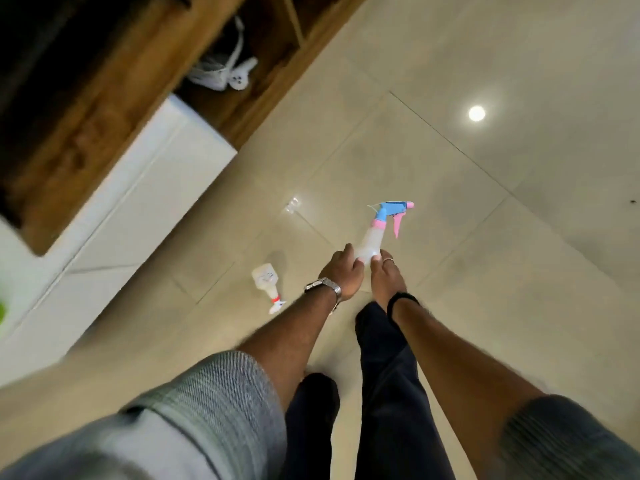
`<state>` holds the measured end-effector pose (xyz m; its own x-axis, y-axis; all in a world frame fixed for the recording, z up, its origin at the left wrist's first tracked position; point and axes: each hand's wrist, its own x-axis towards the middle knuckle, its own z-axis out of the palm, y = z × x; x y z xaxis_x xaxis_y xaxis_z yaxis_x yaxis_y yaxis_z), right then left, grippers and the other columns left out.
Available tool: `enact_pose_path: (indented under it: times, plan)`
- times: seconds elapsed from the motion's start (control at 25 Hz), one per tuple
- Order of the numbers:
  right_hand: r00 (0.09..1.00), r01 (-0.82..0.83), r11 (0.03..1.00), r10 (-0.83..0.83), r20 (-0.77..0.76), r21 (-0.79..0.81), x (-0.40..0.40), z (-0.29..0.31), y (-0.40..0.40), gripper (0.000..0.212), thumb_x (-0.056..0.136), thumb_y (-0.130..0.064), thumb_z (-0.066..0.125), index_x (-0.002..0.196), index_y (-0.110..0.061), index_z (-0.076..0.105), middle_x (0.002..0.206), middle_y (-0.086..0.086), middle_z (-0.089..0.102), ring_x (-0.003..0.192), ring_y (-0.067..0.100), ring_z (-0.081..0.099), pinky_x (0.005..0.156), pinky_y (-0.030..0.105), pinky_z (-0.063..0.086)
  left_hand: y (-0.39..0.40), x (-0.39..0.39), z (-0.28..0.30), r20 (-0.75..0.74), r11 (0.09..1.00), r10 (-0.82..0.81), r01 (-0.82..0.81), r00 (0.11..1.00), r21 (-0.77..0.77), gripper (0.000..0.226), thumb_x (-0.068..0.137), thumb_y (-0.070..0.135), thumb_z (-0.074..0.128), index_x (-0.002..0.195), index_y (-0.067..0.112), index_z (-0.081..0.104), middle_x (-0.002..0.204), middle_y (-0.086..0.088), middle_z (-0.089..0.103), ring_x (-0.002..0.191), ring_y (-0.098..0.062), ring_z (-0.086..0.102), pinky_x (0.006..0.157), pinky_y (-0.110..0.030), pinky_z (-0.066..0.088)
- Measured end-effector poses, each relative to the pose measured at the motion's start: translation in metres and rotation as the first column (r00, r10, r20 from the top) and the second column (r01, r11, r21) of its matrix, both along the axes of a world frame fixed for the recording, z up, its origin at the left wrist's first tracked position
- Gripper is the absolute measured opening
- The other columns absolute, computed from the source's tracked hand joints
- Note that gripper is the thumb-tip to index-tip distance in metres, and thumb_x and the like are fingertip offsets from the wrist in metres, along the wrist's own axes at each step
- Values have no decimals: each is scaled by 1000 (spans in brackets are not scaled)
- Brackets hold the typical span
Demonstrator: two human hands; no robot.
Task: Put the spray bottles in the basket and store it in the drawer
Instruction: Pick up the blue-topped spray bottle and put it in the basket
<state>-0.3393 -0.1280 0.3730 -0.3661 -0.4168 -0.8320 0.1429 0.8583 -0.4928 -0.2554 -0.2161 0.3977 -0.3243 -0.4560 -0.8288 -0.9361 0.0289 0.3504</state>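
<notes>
A clear spray bottle with a blue and pink trigger head (pixel 375 233) is held above the tiled floor by both hands at its base. My left hand (pixel 341 273), with a metal watch at the wrist, grips it from the left. My right hand (pixel 386 275), with a ring and a dark wristband, grips it from the right. A second small clear spray bottle with a red and white head (pixel 266 282) lies on its side on the floor, left of my left hand. A white mesh basket (pixel 221 74) sits inside the open wooden drawer (pixel 263 109) at upper left.
A wooden cabinet with a white front (pixel 145 188) runs along the left. A small clear piece (pixel 292 204) lies on the glossy tiled floor (pixel 485 237) beyond the bottles. My dark trouser legs are below my hands. A green object shows at the far left edge.
</notes>
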Motion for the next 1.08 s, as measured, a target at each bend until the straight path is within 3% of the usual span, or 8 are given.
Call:
enact_pose_path:
  times: [0.04, 0.08, 0.16, 0.28, 0.44, 0.56, 0.72, 1.08]
  plan:
    - [998, -61, 997, 59, -34, -40, 21, 22, -11, 43, 103, -38, 26, 138, -28, 49, 130, 2, 62, 109, 22, 56, 88, 23, 45, -3, 28, 19, -23, 997, 64, -65, 998, -29, 35, 105, 30, 34, 127, 5, 44, 128, -25, 56, 112, -43, 60, 87, -42, 49]
    - [990, -136, 987, 131, -56, -88, 50, 49, -21, 41, 104, -35, 27, 137, -26, 50, 129, 5, 62, 107, 23, 57, 85, 23, 45, -4, 65, 41, -57, 989, 127, -131, 990, -71, 33, 106, 30, 35, 124, 5, 44, 124, -26, 58, 109, -43, 61, 83, -41, 47]
    - [973, -223, 965, 213, -84, -136, 94, 86, -35, 43, 105, -32, 28, 143, -22, 46, 136, 11, 57, 119, 29, 57, 101, 40, 48, -5, 115, 73, -128, 965, 213, -229, 969, -129, 31, 107, 30, 35, 120, 4, 46, 120, -25, 60, 105, -43, 61, 76, -38, 42]
    - [913, -403, 903, 384, -139, -149, 174, 143, -48, 51, 105, -36, 27, 152, -17, 36, 149, 13, 47, 132, 31, 51, 113, 47, 40, 2, 206, 128, -204, 895, 351, -392, 914, -213, 31, 107, 32, 35, 120, 7, 47, 118, -23, 61, 103, -41, 62, 73, -34, 39]
    - [811, -582, 789, 547, -207, -195, 285, 204, -53, 53, 106, -39, 27, 155, -20, 31, 155, 10, 41, 136, 30, 47, 115, 47, 38, 20, 325, 186, -289, 795, 461, -535, 839, -286, 39, 108, 33, 35, 135, 8, 47, 127, -21, 61, 110, -41, 61, 91, -45, 52]
    - [717, -695, 691, 646, -261, -198, 365, 231, -47, 54, 106, -40, 29, 157, -22, 27, 155, 10, 40, 137, 31, 46, 115, 42, 36, 48, 409, 215, -332, 709, 535, -627, 777, -323, 40, 108, 32, 34, 137, 7, 46, 126, -22, 60, 110, -41, 61, 94, -48, 51]
    - [555, -832, 505, 768, -320, -231, 472, 262, -37, 51, 106, -35, 31, 154, -20, 32, 146, 15, 47, 127, 32, 53, 97, 30, 39, 89, 508, 240, -366, 536, 663, -755, 654, -378, 39, 109, 31, 33, 137, 7, 45, 128, -22, 60, 111, -41, 61, 90, -42, 50]
    - [266, -945, 169, 895, -358, -278, 639, 297, -53, 49, 106, -33, 31, 153, -19, 33, 146, 15, 47, 125, 34, 55, 108, 42, 45, 109, 655, 264, -385, 273, 795, -843, 469, -464, 38, 109, 31, 31, 136, 8, 45, 124, -19, 62, 105, -36, 62, 81, -38, 49]
